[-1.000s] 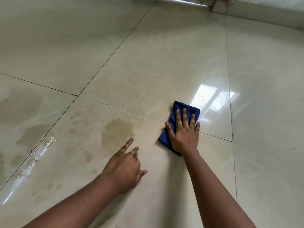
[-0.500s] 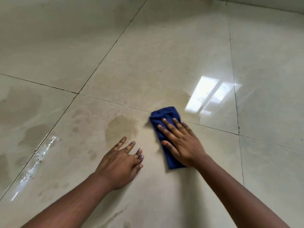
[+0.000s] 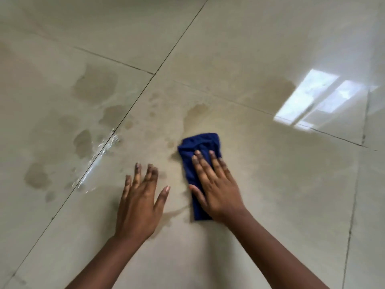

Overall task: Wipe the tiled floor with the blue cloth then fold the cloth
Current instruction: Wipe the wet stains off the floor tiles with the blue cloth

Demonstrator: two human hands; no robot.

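Note:
A folded blue cloth [image 3: 199,148] lies on the glossy beige tiled floor [image 3: 270,184], just right of centre. My right hand [image 3: 214,184] presses flat on the cloth's near half, fingers spread and pointing away from me. My left hand [image 3: 139,203] rests palm down on the bare tile beside it, fingers apart and holding nothing. A damp patch [image 3: 195,113] darkens the tile just beyond the cloth.
More wet patches [image 3: 95,84] and a streak of water [image 3: 100,153] along a grout line lie to the left. A bright window reflection [image 3: 316,97] shines on the tile at the right. Dark grout lines cross the floor.
My right hand has slid the cloth leftward across the tile toward the damp patch. My left hand has flattened onto the floor with its fingers spread. The view has shifted right.

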